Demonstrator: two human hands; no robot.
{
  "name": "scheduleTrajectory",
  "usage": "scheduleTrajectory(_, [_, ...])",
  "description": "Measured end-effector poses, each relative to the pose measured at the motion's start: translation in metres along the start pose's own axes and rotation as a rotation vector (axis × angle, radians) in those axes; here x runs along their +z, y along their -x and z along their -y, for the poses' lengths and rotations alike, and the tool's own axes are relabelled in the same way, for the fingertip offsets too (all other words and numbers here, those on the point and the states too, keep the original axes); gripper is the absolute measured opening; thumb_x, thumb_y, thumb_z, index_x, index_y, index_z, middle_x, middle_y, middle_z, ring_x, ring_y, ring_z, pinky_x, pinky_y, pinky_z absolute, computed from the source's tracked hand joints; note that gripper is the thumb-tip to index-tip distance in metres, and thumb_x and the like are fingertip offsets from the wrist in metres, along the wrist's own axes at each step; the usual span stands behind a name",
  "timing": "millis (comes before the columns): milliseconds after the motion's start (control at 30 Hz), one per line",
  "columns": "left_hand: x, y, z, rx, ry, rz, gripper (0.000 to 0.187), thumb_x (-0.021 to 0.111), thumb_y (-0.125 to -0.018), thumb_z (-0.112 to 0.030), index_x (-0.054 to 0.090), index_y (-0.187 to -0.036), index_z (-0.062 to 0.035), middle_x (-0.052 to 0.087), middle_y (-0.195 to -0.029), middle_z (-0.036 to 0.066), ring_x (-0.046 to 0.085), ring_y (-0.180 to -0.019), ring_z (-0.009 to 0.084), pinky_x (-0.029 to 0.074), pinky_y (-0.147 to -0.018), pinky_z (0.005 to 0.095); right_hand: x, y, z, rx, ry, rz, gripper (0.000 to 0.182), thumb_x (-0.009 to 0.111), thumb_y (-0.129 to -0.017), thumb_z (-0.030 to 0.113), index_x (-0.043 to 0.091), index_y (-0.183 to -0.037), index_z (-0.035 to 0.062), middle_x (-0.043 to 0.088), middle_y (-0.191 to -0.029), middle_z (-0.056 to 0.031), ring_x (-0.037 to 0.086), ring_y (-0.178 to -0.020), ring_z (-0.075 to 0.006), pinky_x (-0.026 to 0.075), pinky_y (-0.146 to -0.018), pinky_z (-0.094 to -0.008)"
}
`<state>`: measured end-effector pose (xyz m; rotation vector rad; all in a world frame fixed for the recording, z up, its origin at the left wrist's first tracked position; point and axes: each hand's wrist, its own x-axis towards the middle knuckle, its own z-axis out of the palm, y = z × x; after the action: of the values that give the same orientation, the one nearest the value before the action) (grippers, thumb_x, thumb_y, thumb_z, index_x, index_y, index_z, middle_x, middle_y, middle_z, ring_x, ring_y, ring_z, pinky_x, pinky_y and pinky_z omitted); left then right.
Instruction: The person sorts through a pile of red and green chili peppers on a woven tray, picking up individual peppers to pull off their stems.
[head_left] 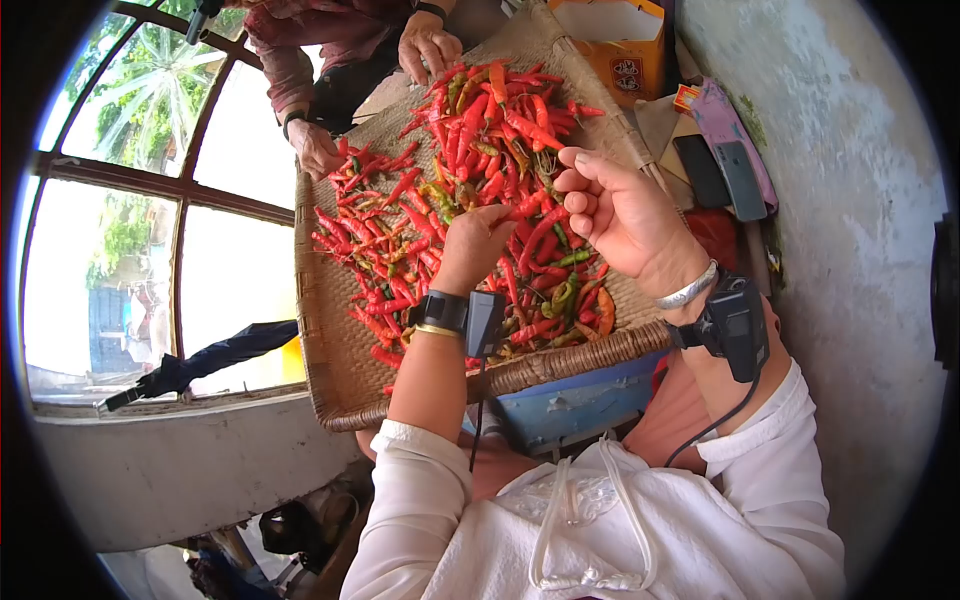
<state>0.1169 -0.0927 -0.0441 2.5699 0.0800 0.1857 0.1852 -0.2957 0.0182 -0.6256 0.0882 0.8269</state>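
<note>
Red chili peppers (470, 130), with some green and orange ones among them, lie heaped in a wide woven bamboo tray (350, 395). Over the middle of the heap is my left hand (474, 245), its fingers pinched at one end of a red chili pepper (529, 206). My right hand (628, 212) is raised above the tray's right side, palm turned inward and fingers curled. Anything small between its thumb and fingertips is too fine to make out. Black devices are strapped to both my wrists.
Across the tray, another person's hands (428, 47) are at the peppers. To the right are an orange box (615, 50) and two phones (740, 180) by the wall. A folded dark umbrella (215, 358) rests by the window. A blue support (575, 405) is under the tray.
</note>
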Motion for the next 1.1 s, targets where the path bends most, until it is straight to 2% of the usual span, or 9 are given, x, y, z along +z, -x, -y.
scheduleTrajectory(33, [-0.004, 0.004, 0.0, -0.126, 0.206, 0.036, 0.02, 0.058, -0.082, -0.017, 0.061, -0.092, -0.0004, 0.061, -0.069, 0.003, 0.057, -0.062, 0.0131, 0.045, -0.059, 0.0256, 0.0, -0.001, -0.002, 0.012, 0.004, -0.009, 0.017, 0.054, -0.085, 0.017, 0.055, -0.098, 0.0063, 0.06, -0.074, -0.0036, 0.054, -0.057, -0.0073, 0.042, -0.047, -0.0202])
scheduleTrajectory(200, [-0.026, 0.015, -0.019, -0.277, 0.904, 0.002, 0.019, 0.054, -0.087, -0.018, 0.061, -0.094, -0.001, 0.056, -0.063, -0.002, 0.051, -0.057, 0.0053, 0.042, -0.052, 0.0196, 0.005, -0.004, -0.025, 0.177, 0.162, -0.091, 0.016, 0.057, -0.083, 0.022, 0.054, -0.091, 0.0078, 0.055, -0.064, 0.0002, 0.049, -0.05, -0.0048, 0.037, -0.041, -0.0185])
scheduleTrajectory(367, [-0.034, 0.019, -0.018, -0.351, 0.866, 0.217, 0.02, 0.056, -0.086, -0.021, 0.061, -0.089, -0.0023, 0.055, -0.061, -0.002, 0.049, -0.052, 0.0045, 0.04, -0.048, 0.0188, 0.006, -0.013, -0.035, 0.128, 0.332, 0.028, 0.015, 0.058, -0.083, 0.021, 0.054, -0.088, 0.0069, 0.052, -0.061, 0.0009, 0.043, -0.044, -0.0043, 0.032, -0.037, -0.0172])
scheduleTrajectory(500, [-0.044, 0.014, 0.0, -0.389, 0.868, 0.246, 0.025, 0.055, -0.087, -0.027, 0.062, -0.079, -0.0045, 0.053, -0.057, -0.002, 0.047, -0.048, 0.0039, 0.038, -0.046, 0.018, 0.007, -0.014, -0.036, 0.049, 0.299, -0.143, 0.012, 0.056, -0.083, 0.019, 0.054, -0.086, 0.007, 0.053, -0.061, 0.0011, 0.045, -0.047, -0.0041, 0.033, -0.038, -0.0179])
scheduleTrajectory(700, [-0.052, -0.001, 0.042, -0.418, 1.439, -0.54, 0.051, 0.042, -0.09, -0.042, 0.044, -0.113, 0.0041, 0.061, -0.089, 0.011, 0.058, -0.073, 0.0139, 0.047, -0.061, 0.0245, 0.006, -0.021, -0.026, 0.017, 0.179, -0.133, 0.01, 0.057, -0.083, 0.018, 0.055, -0.087, 0.0086, 0.054, -0.063, 0.0015, 0.046, -0.049, -0.0047, 0.036, -0.041, -0.0179])
scheduleTrajectory(767, [-0.04, 0.001, 0.048, -0.772, 1.334, -0.373, 0.057, 0.041, -0.09, -0.045, 0.041, -0.118, 0.0046, 0.061, -0.092, 0.012, 0.059, -0.075, 0.0147, 0.048, -0.062, 0.0257, 0.004, -0.024, -0.026, -0.012, 0.173, -0.158, 0.01, 0.057, -0.083, 0.018, 0.055, -0.087, 0.0091, 0.055, -0.063, 0.0012, 0.047, -0.049, -0.0052, 0.036, -0.041, -0.0182])
scheduleTrajectory(867, [-0.012, -0.003, 0.018, -0.545, 0.698, -0.009, 0.036, 0.053, -0.087, -0.032, 0.06, -0.099, 0.0014, 0.063, -0.077, 0.003, 0.057, -0.057, 0.0107, 0.045, -0.051, 0.0239, 0.003, -0.026, -0.024, -0.005, 0.164, -0.172, 0.01, 0.056, -0.083, 0.018, 0.055, -0.087, 0.0092, 0.055, -0.065, 0.0008, 0.048, -0.052, -0.0056, 0.037, -0.042, -0.019])
scheduleTrajectory(967, [0.009, -0.007, -0.008, -0.046, 0.151, 0.136, 0.022, 0.063, -0.077, -0.02, 0.063, -0.093, -0.0054, 0.063, -0.075, 0.01, 0.06, -0.062, 0.0214, 0.048, -0.059, 0.0302, 0.0, -0.028, -0.025, 0.005, 0.171, -0.221, 0.011, 0.055, -0.084, 0.019, 0.055, -0.09, 0.0093, 0.056, -0.067, 0.0008, 0.049, -0.054, -0.0053, 0.038, -0.044, -0.0195])
scheduleTrajectory(1100, [0.028, -0.004, -0.005, 0.142, -0.028, 0.098, 0.022, 0.066, -0.074, -0.017, 0.063, -0.093, -0.0076, 0.06, -0.069, 0.006, 0.053, -0.057, 0.0103, 0.045, -0.055, 0.0273, -0.009, -0.031, -0.028, 0.053, 0.165, -0.331, 0.013, 0.056, -0.084, 0.02, 0.055, -0.092, 0.0099, 0.057, -0.069, 0.0012, 0.051, -0.056, -0.0051, 0.038, -0.045, -0.0197])
